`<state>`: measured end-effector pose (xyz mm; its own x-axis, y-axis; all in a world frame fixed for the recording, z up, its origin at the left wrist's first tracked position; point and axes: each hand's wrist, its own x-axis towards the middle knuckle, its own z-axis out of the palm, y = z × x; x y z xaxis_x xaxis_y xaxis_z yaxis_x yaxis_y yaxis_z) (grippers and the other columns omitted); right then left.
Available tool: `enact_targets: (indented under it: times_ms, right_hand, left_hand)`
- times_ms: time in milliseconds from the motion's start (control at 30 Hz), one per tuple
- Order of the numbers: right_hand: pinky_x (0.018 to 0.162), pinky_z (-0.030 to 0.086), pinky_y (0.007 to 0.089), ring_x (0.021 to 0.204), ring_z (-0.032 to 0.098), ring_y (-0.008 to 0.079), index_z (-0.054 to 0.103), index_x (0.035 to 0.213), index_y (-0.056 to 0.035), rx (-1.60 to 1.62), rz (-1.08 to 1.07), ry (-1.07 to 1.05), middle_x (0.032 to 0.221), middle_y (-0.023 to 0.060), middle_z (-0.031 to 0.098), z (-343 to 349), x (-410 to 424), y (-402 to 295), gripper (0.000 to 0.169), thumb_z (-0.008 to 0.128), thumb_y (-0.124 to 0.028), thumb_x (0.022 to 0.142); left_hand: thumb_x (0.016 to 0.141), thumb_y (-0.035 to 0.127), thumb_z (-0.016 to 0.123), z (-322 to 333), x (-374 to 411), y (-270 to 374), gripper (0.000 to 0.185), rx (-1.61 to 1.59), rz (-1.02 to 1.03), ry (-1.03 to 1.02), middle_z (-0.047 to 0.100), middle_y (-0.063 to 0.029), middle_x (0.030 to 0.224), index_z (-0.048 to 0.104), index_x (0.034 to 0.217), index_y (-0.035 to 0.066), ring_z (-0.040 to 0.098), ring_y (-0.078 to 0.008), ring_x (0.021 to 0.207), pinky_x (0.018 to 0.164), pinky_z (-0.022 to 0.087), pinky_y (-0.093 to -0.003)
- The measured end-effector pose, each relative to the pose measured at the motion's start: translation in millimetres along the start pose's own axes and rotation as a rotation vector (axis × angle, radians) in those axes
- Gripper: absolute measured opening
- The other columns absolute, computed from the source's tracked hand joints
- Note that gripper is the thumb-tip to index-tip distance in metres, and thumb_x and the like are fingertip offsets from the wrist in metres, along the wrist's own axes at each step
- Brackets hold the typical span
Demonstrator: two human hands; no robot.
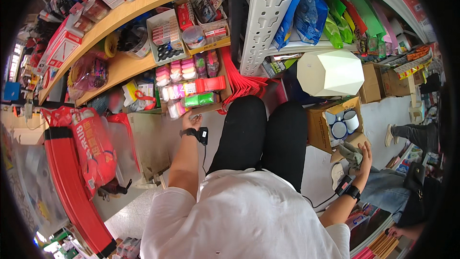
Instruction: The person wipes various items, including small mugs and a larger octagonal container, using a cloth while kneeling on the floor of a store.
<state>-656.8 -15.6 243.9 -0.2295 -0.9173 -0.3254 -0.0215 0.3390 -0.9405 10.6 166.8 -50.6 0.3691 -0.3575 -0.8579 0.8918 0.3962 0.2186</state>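
My left hand [192, 121] is at the lower edge of a cardboard box [212, 108] of packaged modelling clay [198, 99], its fingers apart and nothing seen in the palm. On the right, my right hand [363, 154] has a grey-green cloth [350, 154] against its palm and fingers. Just above that cloth stands an open cardboard box [318, 129] holding white mugs with blue rims [339, 130]. A faceted cream-coloured object [330, 73] sits above the mug box. Both wrists wear black straps with small cabled devices.
Wooden shelves [136, 0] with boxed goods curve across the upper left. A white perforated metal upright [264, 18] stands ahead. Red bags [93, 144] and a plastic-sided bin lie left. At right, one person stands near the mug box and another's legs [413, 135] show farther off.
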Motion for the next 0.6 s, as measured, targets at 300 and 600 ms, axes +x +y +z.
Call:
enact_targets:
  times_ms: [300,600]
  right_hand:
    - [0.081,0.052,0.0343,0.096,0.061,0.0228,0.047,0.131,-0.0049,-0.006,-0.001,0.035,0.113,0.0137,0.061,12,-27,-5,0.041,0.055,-0.018,0.093]
    - [0.084,0.050,0.0334,0.099,0.061,0.0223,0.045,0.133,-0.0031,-0.068,0.025,0.027,0.116,0.0146,0.060,28,-30,-4,0.042,0.052,-0.017,0.094]
  left_hand:
    - [0.076,0.008,0.064,3,27,6,0.040,0.008,0.017,-0.156,0.044,-0.0163,0.119,0.046,0.111,0.003,0.044,-0.0321,0.113,0.102,0.038,-0.0479]
    - [0.080,-0.001,0.051,9,68,27,0.045,-0.112,-0.043,-0.260,0.044,-0.0215,0.122,0.040,0.124,-0.003,0.046,-0.0393,0.114,0.097,0.048,-0.0430]
